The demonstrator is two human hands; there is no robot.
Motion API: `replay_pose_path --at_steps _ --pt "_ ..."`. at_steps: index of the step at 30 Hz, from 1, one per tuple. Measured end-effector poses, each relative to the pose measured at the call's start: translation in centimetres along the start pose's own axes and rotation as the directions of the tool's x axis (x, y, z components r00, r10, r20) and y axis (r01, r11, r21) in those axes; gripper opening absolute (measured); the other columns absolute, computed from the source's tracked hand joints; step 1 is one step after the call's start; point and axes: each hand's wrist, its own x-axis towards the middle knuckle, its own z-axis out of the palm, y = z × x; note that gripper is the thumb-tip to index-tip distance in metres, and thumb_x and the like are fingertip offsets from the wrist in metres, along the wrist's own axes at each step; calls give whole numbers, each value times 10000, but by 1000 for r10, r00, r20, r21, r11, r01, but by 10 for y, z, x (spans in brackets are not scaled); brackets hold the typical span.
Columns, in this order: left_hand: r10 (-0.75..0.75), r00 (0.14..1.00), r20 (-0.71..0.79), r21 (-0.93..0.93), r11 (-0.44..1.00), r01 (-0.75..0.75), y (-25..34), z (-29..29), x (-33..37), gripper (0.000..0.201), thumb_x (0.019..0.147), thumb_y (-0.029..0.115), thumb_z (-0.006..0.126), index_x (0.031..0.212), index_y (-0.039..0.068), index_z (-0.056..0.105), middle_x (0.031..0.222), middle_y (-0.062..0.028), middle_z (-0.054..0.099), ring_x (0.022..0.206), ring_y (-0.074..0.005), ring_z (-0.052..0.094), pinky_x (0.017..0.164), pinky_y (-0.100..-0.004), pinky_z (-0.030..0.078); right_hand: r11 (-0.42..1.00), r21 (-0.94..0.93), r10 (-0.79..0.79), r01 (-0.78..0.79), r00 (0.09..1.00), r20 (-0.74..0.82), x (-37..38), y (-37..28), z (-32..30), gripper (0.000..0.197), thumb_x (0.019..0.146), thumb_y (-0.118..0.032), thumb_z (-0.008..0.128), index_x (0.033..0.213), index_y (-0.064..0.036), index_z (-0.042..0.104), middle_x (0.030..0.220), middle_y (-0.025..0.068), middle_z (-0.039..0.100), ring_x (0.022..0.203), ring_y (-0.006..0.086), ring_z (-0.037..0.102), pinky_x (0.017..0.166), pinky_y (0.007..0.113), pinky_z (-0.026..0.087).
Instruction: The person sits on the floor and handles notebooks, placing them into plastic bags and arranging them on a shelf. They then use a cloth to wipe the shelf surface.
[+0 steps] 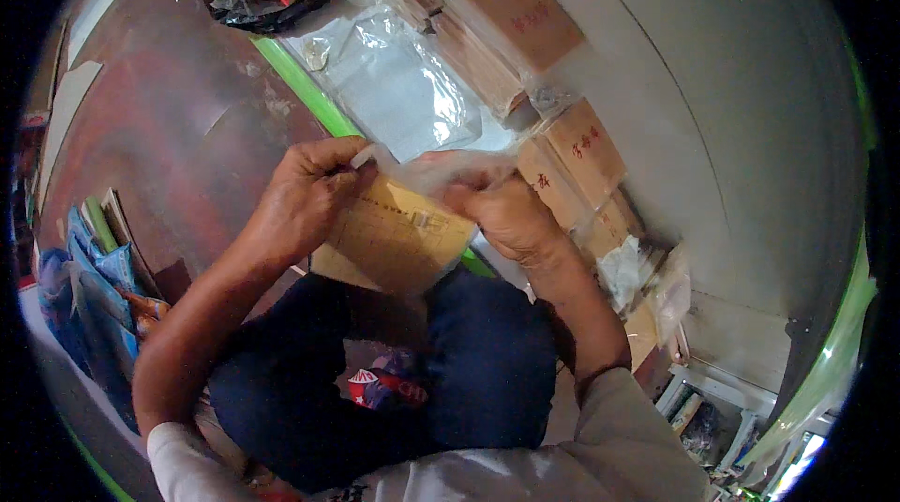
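A tan paper packet with printed lines and a small dark block hangs tilted above my lap. My left hand is closed, thumb and fingers pinching the packet's upper left corner. Whitish see-through plastic film stretches along its upper edge between both hands, smeared by motion. Closed around that film is my right hand, at the packet's upper right corner. Whether the packet is one envelope or several stacked together, I cannot tell. Part of its upper edge is hidden by my fingers and the film.
Bundles of brown envelopes in clear plastic line the right side. A flat clear bag lies beyond my hands, beside a bright green edge. Blue plastic packaging stands at left on the dark red surface. A pale wall rises right.
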Motion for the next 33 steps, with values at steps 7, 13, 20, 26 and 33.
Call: replay_pose_path --at_steps 7,13,20,26,33 --pt "-68 993 97 -98 992 78 -21 -5 15 179 818 17 560 973 40 646 926 -45 654 881 -135 594 819 -277 458 913 325 -211 245 968 -137 4 4 -52 327 891 -251 522 1091 4 569 1107 169 602 976 266 599 840 388 484" --pt "273 907 322 17 956 -294 -37 -1 15 286 754 -108 460 944 10 639 887 -47 663 846 -129 598 815 -277 465 960 254 41 -116 958 284 33 21 -48 598 864 -423 550 1263 7 440 1157 189 563 1065 314 551 891 427 453" --pt "184 972 147 68 978 -195 -55 -12 18 297 720 -136 452 904 -9 647 819 -84 661 798 -136 599 737 -262 470 873 -410 389 -263 884 261 34 39 3 362 840 -62 582 1190 15 534 1054 25 602 954 76 529 833 233 431" --pt "244 970 19 25 969 -244 -52 -17 26 202 799 -39 517 965 -17 629 953 -66 644 928 -164 589 842 -285 457 874 -484 84 -31 993 88 24 32 2 243 853 -99 566 1068 12 587 913 21 628 814 91 553 731 263 470" --pt "109 989 -104 56 993 -104 -56 -31 29 261 878 184 541 1016 -30 598 897 -95 643 883 -165 600 796 -301 469 984 -147 -158 95 844 -512 26 -21 -53 323 861 -97 570 1176 -30 536 1045 68 611 899 160 598 760 301 501"
